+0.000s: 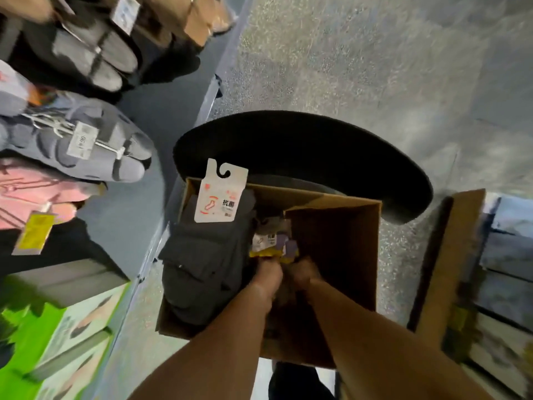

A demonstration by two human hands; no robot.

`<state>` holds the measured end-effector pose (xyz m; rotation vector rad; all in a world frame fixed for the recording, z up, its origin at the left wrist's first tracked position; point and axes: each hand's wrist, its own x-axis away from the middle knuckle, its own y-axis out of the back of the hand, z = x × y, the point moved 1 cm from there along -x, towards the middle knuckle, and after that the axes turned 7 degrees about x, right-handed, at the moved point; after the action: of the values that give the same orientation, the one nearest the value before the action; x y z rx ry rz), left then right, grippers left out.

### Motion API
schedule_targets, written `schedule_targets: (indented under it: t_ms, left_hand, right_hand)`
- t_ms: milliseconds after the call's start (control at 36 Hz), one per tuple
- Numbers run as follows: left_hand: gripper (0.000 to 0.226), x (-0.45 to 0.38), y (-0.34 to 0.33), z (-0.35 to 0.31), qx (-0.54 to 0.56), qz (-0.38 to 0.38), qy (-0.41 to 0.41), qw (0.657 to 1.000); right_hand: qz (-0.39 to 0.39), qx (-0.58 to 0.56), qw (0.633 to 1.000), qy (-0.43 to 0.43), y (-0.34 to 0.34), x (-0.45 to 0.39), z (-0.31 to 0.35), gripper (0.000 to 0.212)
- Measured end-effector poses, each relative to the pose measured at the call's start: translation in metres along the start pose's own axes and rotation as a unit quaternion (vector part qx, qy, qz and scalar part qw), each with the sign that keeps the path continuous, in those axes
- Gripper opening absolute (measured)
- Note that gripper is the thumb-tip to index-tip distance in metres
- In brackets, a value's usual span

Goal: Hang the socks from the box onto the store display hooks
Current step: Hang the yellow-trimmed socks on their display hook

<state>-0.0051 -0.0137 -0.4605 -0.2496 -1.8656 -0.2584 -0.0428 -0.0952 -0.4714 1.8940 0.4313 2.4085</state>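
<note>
An open cardboard box [331, 203] rests on a black round stool. Both my arms reach down into it. My left hand [266, 274] and my right hand [302, 271] sit side by side deep in the box, fingers down among a bundle of yellow and purple socks [269, 246] with a small card; the fingertips are hidden. A stack of dark grey socks [202, 264] fills the box's left side, with a white hanger card [220, 194] and its hook cut-out sticking up. At the left, grey socks [95, 151] hang on a metal display hook [49, 122].
The black stool [302, 145] stands on a speckled grey floor. More hanging socks, pink [37, 194] and dark ones [92, 59], crowd the display at the left. Green packaged boxes [57, 336] sit at the lower left. A second cardboard box [458, 255] stands at the right.
</note>
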Motion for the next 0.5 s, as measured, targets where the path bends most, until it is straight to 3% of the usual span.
schedule_targets:
  t_ms: [111, 167, 222, 361, 500]
  left_hand:
    - [0.035, 0.004, 0.001, 0.003, 0.006, -0.039, 0.013, 0.999]
    - [0.039, 0.0, 0.006, 0.007, -0.002, -0.05, 0.034, 0.998]
    - [0.042, 0.002, 0.007, 0.006, -0.001, -0.045, 0.049, 0.998]
    - [0.04, -0.001, 0.003, 0.003, -0.021, -0.068, 0.042, 0.997]
    - [0.041, 0.004, 0.0, 0.005, 0.013, -0.05, 0.036, 0.998]
  right_hand:
    - [-0.021, -0.089, 0.996, 0.011, -0.016, -0.005, 0.008, 0.034]
    - [-0.019, -0.123, 0.992, 0.0, -0.02, -0.007, 0.006, 0.024]
    - [0.003, -0.14, 0.99, -0.004, -0.022, -0.012, 0.004, 0.037]
    - [0.045, -0.265, 0.962, -0.055, -0.031, -0.035, -0.01, 0.021]
    - [-0.005, -0.232, 0.971, -0.055, -0.02, -0.009, 0.009, 0.055]
